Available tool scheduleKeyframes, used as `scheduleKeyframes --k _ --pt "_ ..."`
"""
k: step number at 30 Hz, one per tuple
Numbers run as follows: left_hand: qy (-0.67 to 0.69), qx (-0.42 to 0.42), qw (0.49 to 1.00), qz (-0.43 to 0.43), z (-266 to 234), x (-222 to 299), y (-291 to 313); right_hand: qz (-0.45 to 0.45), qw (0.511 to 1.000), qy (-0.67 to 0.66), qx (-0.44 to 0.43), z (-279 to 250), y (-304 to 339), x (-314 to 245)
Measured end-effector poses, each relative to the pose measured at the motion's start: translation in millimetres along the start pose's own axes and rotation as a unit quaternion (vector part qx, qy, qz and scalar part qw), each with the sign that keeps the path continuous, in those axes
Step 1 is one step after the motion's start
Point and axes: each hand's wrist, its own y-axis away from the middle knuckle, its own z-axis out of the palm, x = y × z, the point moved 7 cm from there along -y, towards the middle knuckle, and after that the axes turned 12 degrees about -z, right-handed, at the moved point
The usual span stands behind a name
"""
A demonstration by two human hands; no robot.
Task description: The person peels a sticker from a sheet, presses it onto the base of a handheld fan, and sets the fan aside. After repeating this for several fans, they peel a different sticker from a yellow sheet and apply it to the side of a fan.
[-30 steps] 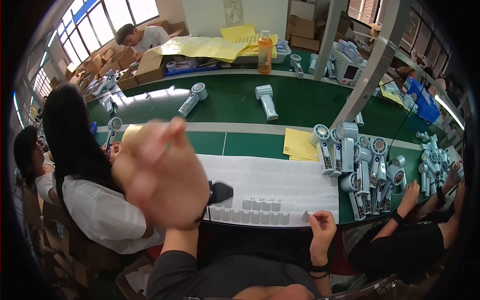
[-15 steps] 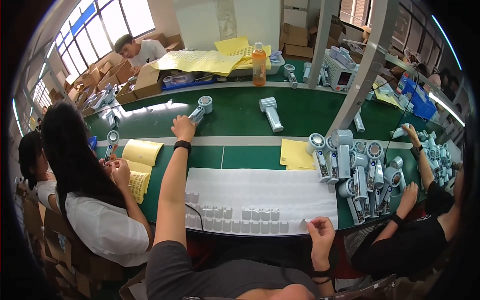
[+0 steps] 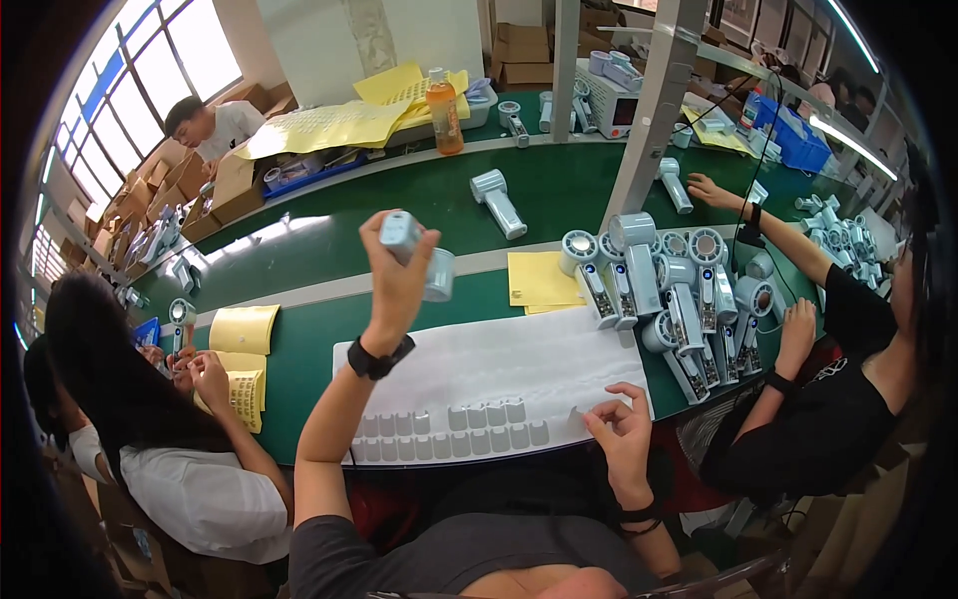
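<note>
My left hand (image 3: 397, 290) is raised above the white sheet (image 3: 479, 364), its fingers wrapped round a light blue handheld fan (image 3: 439, 276). The fan's round head sticks out to the right of the hand. Over the sheet's right part, my right hand (image 3: 624, 444) pinches a small grey tab-shaped piece (image 3: 576, 417) between thumb and forefinger, other fingers loosely curled. Rows of similar grey pieces (image 3: 489, 440) lie along the sheet's near edge, to the left of this hand.
Several fans (image 3: 689, 290) are piled right of the sheet, beside yellow paper (image 3: 544, 280). A single fan (image 3: 498, 204) lies on the green bench (image 3: 349, 240) beyond. A metal post (image 3: 654, 120) rises at the right. Co-workers sit on both sides; the right one's hand (image 3: 711, 192) reaches across the bench.
My left hand has picked the fan up off the bench and drawn it back toward me. My right hand still pinches the grey piece, now slightly raised. The view has shifted right.
</note>
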Motion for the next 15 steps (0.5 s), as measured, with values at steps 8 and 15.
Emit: scheduleKeyframes --k 8,15 --pt "-0.111 -0.188 0.972 0.086 83.3 43.3 96.9 -0.075 0.992 -0.1 0.009 27.4 -31.7 -67.8" --pt "-0.131 -0.165 0.957 0.199 102.6 59.4 140.8 -0.076 0.984 -0.15 -0.054 55.5 -41.4 -89.9"
